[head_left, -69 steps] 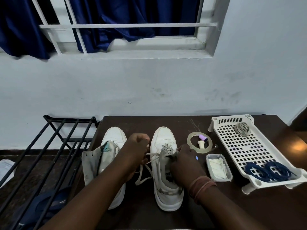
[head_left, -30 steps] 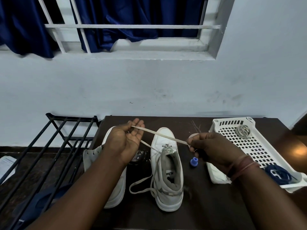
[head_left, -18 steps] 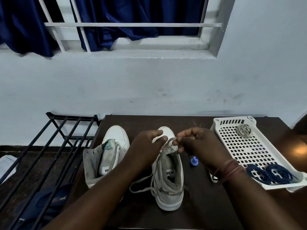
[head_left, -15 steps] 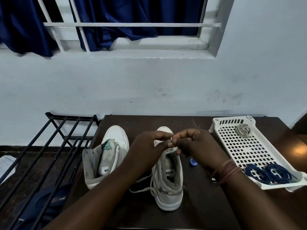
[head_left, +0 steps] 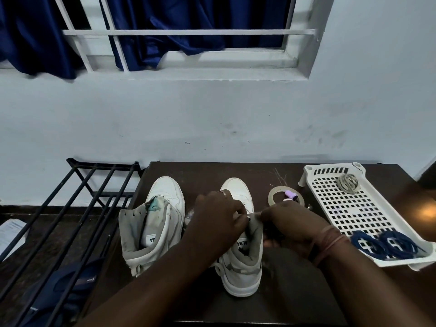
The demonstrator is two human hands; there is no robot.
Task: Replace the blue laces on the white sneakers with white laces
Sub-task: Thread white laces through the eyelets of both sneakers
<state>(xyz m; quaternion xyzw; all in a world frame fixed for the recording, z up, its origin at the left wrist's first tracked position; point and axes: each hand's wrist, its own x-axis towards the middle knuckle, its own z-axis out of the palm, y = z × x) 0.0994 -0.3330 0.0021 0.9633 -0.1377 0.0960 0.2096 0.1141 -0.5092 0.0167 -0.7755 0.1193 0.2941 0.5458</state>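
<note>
"ALBA" on right sneaker's tongue label point(head_left: 242, 244)

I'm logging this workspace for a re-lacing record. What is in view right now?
sneakers: 2, white, side by side on the table, left one unlaced, right one under the hands
blue laces: 2 coils, near end of the tray
tray: 1, white perforated, right side of the table
pale lace bundle: 1, greyish, far end of the tray
tape roll: 1, clear, between right sneaker and tray
small cap: 1, purple, on the tape roll
table: 1, dark brown
rack: 1, black metal, left of the table
curtain: dark blue, at the window
left hand: at the right sneaker's tongue
right hand: at the same tongue; grip hidden
</note>
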